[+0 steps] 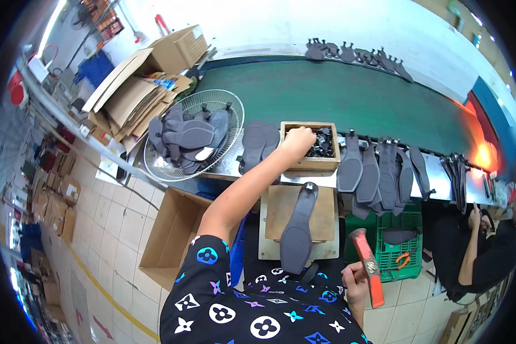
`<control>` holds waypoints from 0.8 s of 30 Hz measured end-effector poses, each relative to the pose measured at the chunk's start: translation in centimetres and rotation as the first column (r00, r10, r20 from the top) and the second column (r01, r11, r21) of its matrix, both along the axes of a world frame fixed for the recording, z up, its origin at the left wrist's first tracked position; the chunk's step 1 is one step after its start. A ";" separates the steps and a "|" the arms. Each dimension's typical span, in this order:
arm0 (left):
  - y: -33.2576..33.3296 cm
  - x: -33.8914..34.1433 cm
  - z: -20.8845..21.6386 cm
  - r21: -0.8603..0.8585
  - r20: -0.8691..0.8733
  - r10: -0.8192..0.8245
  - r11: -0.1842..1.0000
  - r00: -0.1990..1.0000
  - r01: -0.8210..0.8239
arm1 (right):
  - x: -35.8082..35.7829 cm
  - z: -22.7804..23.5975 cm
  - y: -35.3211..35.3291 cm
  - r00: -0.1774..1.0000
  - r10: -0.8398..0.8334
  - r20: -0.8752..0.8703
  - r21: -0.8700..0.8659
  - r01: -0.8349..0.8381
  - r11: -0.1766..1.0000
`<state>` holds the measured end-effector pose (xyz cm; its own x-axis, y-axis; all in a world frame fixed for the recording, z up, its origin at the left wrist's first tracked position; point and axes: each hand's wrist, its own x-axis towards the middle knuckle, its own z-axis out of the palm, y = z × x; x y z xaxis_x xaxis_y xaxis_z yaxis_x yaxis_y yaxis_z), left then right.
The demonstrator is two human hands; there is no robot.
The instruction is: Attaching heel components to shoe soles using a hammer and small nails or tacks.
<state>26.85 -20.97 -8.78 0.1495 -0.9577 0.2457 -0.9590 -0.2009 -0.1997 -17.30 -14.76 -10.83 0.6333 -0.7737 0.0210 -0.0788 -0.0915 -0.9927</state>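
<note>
Has the left hand over the left part of the wooden box; cannot tell its grip. Holds a red hammer in the right hand, well apart from the left. Has a dark sole across the brown block, poking past the near edge. Leaves a gap between hammer and block.

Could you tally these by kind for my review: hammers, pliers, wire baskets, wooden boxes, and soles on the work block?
Hammer: 1, red, in the right hand
Pliers: 1, orange-handled
Wire basket: 1
Wooden box: 1, with the left hand at it
Sole on the block: 1
Total: 5
</note>
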 end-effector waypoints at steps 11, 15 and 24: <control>3.6 2.5 0.3 -0.426 -0.137 0.019 0.901 0.990 -0.077 | 2.5 2.9 -1.5 0.690 -0.024 0.723 0.185 -0.160 0.970; 5.2 -2.0 2.7 -0.455 -0.752 -0.074 0.778 0.655 -0.434 | 0.6 2.7 -2.3 0.760 -0.071 0.646 0.195 -0.074 0.978; 15.4 -20.5 10.1 -0.361 -0.729 -0.552 0.812 -0.405 -0.458 | 5.3 8.9 -2.8 0.844 0.125 0.521 0.021 -0.160 0.987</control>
